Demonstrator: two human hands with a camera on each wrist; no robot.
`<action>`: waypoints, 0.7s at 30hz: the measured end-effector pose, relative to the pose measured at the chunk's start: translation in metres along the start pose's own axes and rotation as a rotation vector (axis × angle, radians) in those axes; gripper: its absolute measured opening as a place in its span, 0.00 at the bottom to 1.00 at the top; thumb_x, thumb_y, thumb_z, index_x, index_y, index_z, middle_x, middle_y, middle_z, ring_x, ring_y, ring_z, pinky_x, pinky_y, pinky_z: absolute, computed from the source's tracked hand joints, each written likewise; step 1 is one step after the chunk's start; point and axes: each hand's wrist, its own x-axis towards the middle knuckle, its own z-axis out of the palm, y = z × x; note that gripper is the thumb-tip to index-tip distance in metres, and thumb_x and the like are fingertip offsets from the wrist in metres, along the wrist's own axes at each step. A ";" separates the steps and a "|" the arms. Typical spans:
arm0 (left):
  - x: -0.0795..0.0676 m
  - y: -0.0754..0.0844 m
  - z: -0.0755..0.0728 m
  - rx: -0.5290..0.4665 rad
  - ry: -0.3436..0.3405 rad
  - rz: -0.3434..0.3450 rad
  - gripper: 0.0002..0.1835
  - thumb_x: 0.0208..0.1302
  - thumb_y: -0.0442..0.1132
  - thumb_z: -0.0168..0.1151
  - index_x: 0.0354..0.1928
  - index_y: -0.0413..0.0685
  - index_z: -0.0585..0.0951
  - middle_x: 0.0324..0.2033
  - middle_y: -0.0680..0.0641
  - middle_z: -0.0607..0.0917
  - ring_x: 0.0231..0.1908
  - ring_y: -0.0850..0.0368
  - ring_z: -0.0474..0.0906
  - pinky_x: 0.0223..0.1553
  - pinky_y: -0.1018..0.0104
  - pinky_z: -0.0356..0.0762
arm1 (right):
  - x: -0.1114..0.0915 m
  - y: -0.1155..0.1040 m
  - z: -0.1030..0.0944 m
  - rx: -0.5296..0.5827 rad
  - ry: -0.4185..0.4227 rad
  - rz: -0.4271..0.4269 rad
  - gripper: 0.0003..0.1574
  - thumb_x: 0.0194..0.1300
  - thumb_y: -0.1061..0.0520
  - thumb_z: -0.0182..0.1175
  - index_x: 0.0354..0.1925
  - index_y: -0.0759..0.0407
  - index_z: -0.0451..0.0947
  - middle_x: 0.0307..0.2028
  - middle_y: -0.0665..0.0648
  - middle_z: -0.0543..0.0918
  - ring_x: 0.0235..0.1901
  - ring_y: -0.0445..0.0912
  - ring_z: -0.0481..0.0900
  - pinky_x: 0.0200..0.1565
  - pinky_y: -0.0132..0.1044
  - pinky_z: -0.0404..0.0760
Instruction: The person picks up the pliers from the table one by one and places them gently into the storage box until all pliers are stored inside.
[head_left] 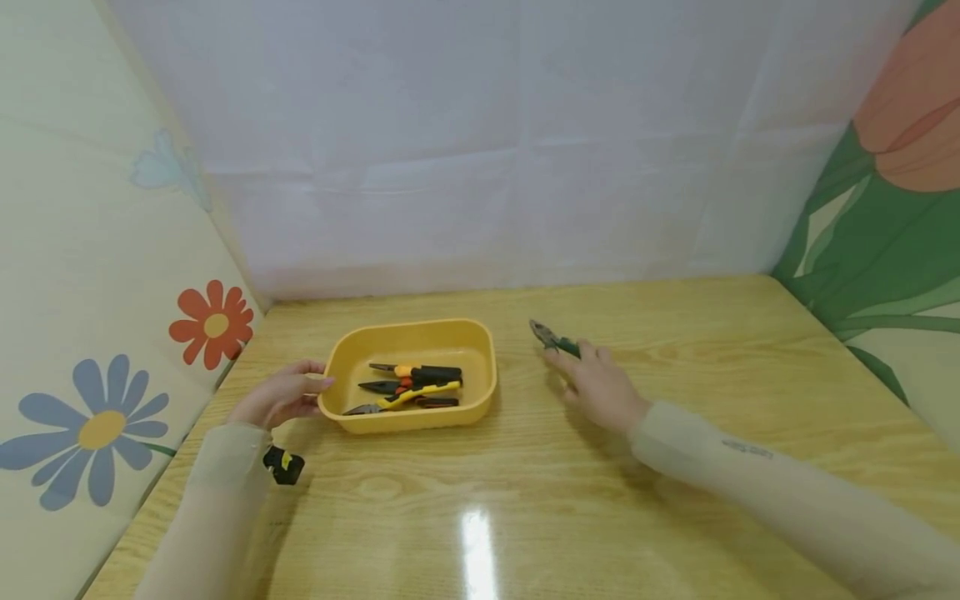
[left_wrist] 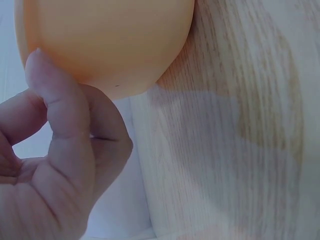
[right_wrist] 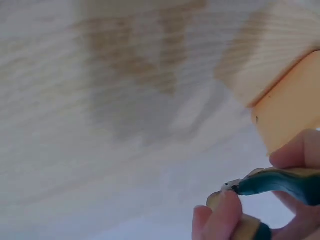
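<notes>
My left hand [head_left: 283,397] pinches the left rim of a yellow plastic tray [head_left: 412,423] on the table. In the left wrist view the thumb [left_wrist: 62,100] lies over that rim, with fingers behind the wall. Several pliers lie in the tray, among them yellow-and-black pliers [head_left: 405,396] and orange-and-black long-nose pliers [head_left: 431,373]. To the right of the tray, my right hand [head_left: 603,392] holds pliers [head_left: 551,336] with green handles, their metal head pointing away and to the left. The right wrist view shows a green-and-tan handle [right_wrist: 280,182] between thumb and fingers.
The wood-grain table [head_left: 390,517] reaches back to a pale hanging sheet [head_left: 480,167]. Flower-printed walls stand on both sides. A small black device [head_left: 283,465] sits at the left wrist.
</notes>
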 end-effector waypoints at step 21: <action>0.002 -0.001 0.001 -0.023 0.010 -0.007 0.16 0.77 0.35 0.50 0.58 0.33 0.61 0.37 0.47 0.77 0.30 0.61 0.78 0.34 0.71 0.81 | 0.005 -0.011 -0.018 -0.069 0.167 -0.136 0.32 0.57 0.67 0.65 0.61 0.55 0.80 0.61 0.77 0.73 0.24 0.51 0.66 0.22 0.35 0.65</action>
